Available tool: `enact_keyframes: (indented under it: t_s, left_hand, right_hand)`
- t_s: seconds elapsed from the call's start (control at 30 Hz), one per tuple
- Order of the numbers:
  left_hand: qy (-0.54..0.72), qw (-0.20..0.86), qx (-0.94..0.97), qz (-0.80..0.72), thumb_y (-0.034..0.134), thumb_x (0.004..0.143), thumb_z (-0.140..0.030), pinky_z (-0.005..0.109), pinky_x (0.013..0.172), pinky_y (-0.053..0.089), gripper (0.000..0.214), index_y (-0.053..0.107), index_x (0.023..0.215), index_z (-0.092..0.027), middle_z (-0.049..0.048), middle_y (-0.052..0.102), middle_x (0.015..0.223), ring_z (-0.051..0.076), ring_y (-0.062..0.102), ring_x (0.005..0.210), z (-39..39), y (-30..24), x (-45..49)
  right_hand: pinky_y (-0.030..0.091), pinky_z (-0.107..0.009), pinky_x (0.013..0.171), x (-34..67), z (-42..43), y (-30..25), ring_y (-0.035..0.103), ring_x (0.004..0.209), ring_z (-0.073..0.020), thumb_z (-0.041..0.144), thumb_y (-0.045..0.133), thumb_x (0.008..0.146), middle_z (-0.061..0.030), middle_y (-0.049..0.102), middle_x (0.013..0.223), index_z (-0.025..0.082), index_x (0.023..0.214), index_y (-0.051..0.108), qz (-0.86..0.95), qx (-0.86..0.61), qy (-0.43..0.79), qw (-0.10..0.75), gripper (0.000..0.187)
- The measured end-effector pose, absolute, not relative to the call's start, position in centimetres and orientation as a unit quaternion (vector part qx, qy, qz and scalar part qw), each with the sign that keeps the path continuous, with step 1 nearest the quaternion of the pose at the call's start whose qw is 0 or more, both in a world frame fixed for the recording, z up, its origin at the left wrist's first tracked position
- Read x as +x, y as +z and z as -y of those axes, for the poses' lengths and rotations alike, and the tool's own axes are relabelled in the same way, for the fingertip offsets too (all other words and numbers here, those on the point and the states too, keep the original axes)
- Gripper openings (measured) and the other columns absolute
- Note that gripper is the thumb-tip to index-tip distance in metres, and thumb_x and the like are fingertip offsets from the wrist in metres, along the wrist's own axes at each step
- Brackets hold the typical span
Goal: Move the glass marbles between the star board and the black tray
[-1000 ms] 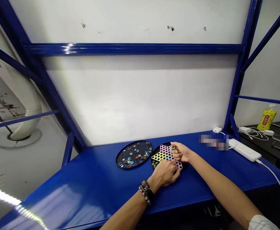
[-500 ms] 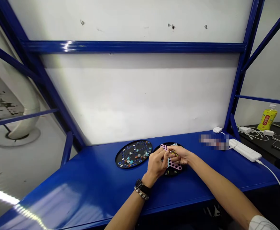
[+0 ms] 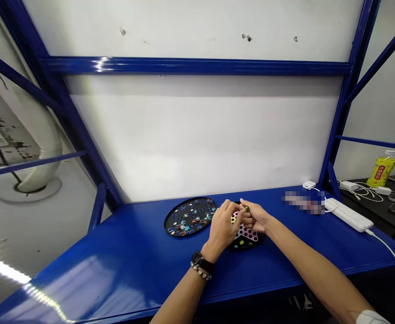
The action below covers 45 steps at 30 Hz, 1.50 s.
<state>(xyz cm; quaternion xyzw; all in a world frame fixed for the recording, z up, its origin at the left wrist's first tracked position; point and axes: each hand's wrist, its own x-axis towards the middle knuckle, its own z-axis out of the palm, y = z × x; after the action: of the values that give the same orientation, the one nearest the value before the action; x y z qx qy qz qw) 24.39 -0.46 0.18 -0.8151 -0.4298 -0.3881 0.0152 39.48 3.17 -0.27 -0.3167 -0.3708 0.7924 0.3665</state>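
Note:
A round black game board with a star of coloured holes lies on the blue shelf, mostly hidden under my hands. My right hand is closed over it, pinching a small yellow-green marble at its fingertips. My left hand, with a watch and a bead bracelet on the wrist, is raised beside it with curled fingers touching the right hand's fingers; I cannot make out anything in it. A second round black tray with several coloured marbles lies just to the left.
A white power strip with its cable lies at the shelf's right end, a small white charger behind it. Beyond the blue upright, a dark table carries a yellow bottle, chargers, cables and phones. A white wall backs the shelf.
My left hand lifted off the board's front edge and came up against my right hand. The right hand stayed over the board with a marble at its fingertips.

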Motion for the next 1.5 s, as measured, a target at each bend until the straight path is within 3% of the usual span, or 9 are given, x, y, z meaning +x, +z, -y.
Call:
enact_keyframes:
  t_s: [0.1,0.2,0.37,0.7,0.9,1.23,1.5]
  left_hand:
    - [-0.279,-0.089,-0.877,0.38,0.05,0.093,-0.032,0.026,0.065,0.04,0.023,0.062,0.078,-0.021,0.0012,0.063,0.078,0.015,0.055,0.07,1.1,0.3,23.5]
    - [-0.191,-0.144,-0.908,0.345,0.056,0.089,-0.03,0.025,0.067,0.041,0.017,0.066,0.079,-0.021,0.0017,0.068,0.082,0.015,0.058,0.074,1.4,0.3,23.0]
    - [-0.191,-0.163,-0.899,0.358,0.059,0.086,-0.03,0.025,0.067,0.041,0.013,0.068,0.082,-0.022,0.0009,0.071,0.085,0.015,0.059,0.076,1.6,0.8,22.8]
    - [-0.141,-0.247,-0.879,0.382,0.061,0.08,-0.025,0.024,0.064,0.043,0.019,0.075,0.092,-0.026,-0.0001,0.074,0.085,0.015,0.061,0.071,1.8,1.3,21.2]
    - [-0.14,-0.216,-0.9,0.352,0.059,0.086,-0.03,0.026,0.074,0.043,0.017,0.075,0.091,-0.028,-0.0003,0.073,0.093,0.016,0.062,0.082,2.1,1.2,21.4]
    - [-0.104,-0.202,-0.88,0.417,0.059,0.086,-0.037,0.025,0.066,0.037,0.017,0.065,0.082,-0.021,0.0,0.067,0.087,0.015,0.057,0.075,2.1,1.1,22.0]
    - [-0.265,-0.228,-0.831,0.433,0.051,0.09,-0.041,0.026,0.067,0.042,0.025,0.063,0.084,-0.019,0.0014,0.064,0.083,0.015,0.055,0.075,0.9,1.9,20.6]
  right_hand:
    - [0.006,-0.019,0.036,41.1,-3.8,0.2,0.011,0.033,-0.0033,0.046,0.039,0.098,0.0099,0.03,0.043,0.02,0.063,0.036,0.308,-0.29,0.786,0.45,0.044]
    - [0.006,-0.02,0.037,42.1,-4.6,-0.1,0.012,0.032,-0.0035,0.046,0.035,0.098,0.0095,0.031,0.042,0.019,0.065,0.041,0.256,-0.311,0.774,0.488,0.043]
    - [0.008,-0.019,0.037,41.8,-5.1,-0.8,0.016,0.032,-0.003,0.04,0.039,0.098,0.0092,0.037,0.046,0.018,0.072,0.048,0.237,-0.322,0.769,0.498,0.034]
    - [0.008,-0.019,0.036,41.4,-4.9,-0.9,0.016,0.031,-0.0033,0.036,0.039,0.097,0.0085,0.039,0.046,0.018,0.07,0.048,0.239,-0.324,0.766,0.502,0.034]
    - [0.005,-0.019,0.037,41.1,-5.0,-1.0,0.016,0.03,-0.0033,0.037,0.036,0.098,0.0084,0.039,0.044,0.018,0.069,0.048,0.259,-0.32,0.774,0.482,0.037]
    - [0.006,-0.019,0.037,40.8,-4.3,-1.0,0.018,0.032,-0.0024,0.035,0.041,0.096,0.0084,0.04,0.049,0.017,0.072,0.05,0.34,-0.303,0.801,0.389,0.031]
    - [0.01,-0.017,0.034,40.1,-3.5,-0.5,0.018,0.029,-0.0025,0.038,0.038,0.097,0.0093,0.038,0.047,0.017,0.073,0.05,0.386,-0.349,0.795,0.311,0.034]
